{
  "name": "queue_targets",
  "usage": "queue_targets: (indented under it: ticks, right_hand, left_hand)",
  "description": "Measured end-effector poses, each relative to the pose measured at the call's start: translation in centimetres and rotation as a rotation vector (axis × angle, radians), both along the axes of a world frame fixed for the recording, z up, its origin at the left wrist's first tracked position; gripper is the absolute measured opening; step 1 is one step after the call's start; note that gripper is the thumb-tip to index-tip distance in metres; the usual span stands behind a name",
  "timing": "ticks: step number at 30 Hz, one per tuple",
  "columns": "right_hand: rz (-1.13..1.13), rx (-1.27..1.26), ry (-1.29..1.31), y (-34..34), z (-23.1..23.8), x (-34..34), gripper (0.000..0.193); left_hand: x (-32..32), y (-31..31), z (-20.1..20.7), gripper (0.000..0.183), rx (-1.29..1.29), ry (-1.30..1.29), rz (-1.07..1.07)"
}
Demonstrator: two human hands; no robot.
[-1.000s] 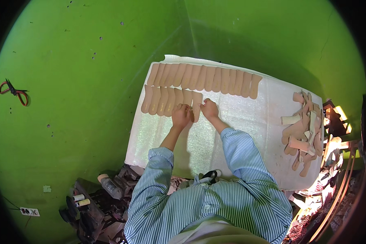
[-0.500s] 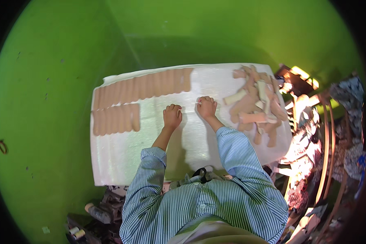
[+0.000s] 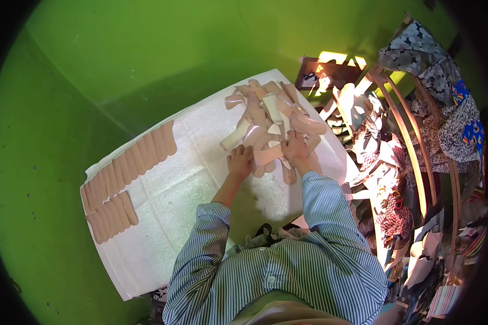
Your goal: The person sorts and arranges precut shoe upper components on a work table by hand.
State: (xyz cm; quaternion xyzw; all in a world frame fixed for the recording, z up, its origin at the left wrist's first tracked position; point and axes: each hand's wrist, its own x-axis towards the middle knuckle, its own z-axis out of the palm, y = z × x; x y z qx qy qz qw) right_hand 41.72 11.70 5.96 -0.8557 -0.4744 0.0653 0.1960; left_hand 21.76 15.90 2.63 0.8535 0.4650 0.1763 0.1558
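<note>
At the far left, a short row of flat, tan, elongated pieces with rounded ends [image 3: 111,219] lies on a table with a shiny white covering [image 3: 184,187]. Just beyond it, a longer row of matching tan pieces [image 3: 133,160] overlaps along the far edge. Next comes the left hand [image 3: 241,162], fingers bent, beside a jumbled pile of tan and cream pieces [image 3: 258,116]; whether it grips anything I cannot tell. Farther right, the right hand [image 3: 295,149] reaches onto the pile's near side, fingers curled down at the end of a broad tan piece [image 3: 268,155]; its grip is unclear.
</note>
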Motion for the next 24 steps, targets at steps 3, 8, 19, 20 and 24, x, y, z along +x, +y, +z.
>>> queue_targets:
  ticks: [3,8,19,20,24]
  right_hand:
    - [0.134,0.055,-0.053,-0.2,0.1,-0.2,0.042]
    - [0.293,0.185,0.129,0.1,-0.7,-2.0,0.039]
    - [0.355,-0.007,0.040,1.7,-1.1,-9.8,0.031]
    - [0.360,-0.015,0.051,2.0,-1.6,-10.0,0.031]
    - [0.239,0.086,0.077,2.5,-2.7,-12.2,0.033]
  left_hand:
    - [-0.4,0.3,-0.1,0.032,-0.052,-0.023,0.061]
    - [-1.9,0.2,1.0,0.026,-0.226,-0.160,0.181]
    - [-10.9,-2.1,0.8,0.038,0.101,-0.017,0.305]
    - [-11.6,-1.9,0.9,0.037,0.107,-0.001,0.296]
    - [-15.2,-3.4,0.2,0.034,0.140,0.024,0.411]
